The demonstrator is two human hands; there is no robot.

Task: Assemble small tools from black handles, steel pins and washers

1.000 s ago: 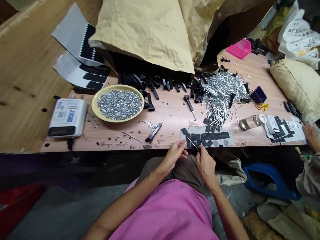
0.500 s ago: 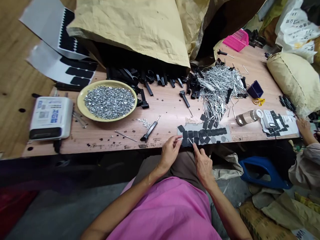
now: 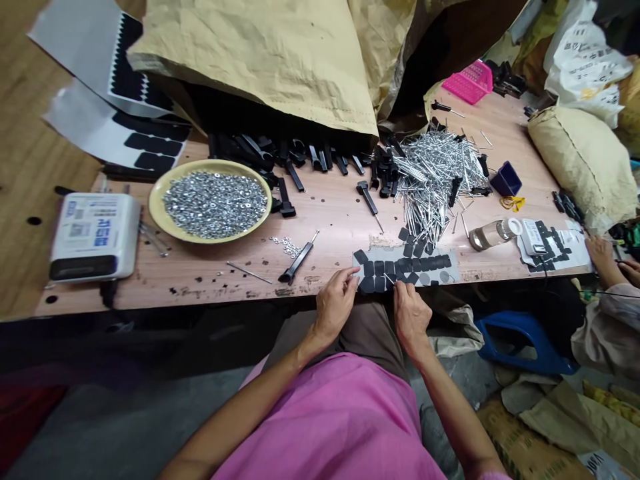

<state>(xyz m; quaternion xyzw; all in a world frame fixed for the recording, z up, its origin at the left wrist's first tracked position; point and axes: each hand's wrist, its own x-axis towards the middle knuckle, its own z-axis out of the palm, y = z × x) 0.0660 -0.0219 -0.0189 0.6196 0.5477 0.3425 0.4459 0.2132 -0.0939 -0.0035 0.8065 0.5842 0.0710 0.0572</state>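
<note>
Black rubbery square pads (image 3: 400, 268) crowd a grey backing strip (image 3: 449, 259) at 12 o'clock on the pale wooden table (image 3: 325, 207), many still on it. From the head view I read the left hand (image 3: 334, 308) narrow at the strip's edge, grip unclear; the right hand (image 3: 411, 319) seems to pinch a thin steel pin (image 3: 388, 279).

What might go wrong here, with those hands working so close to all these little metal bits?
The thin metal pin by the right hand looks sharp and might prick a finger. The sheet of black pads under the left hand sits at the edge of the table, so it could perhaps slide off. The loose pile of steel pins just beyond it could get knocked onto the sheet.
</note>
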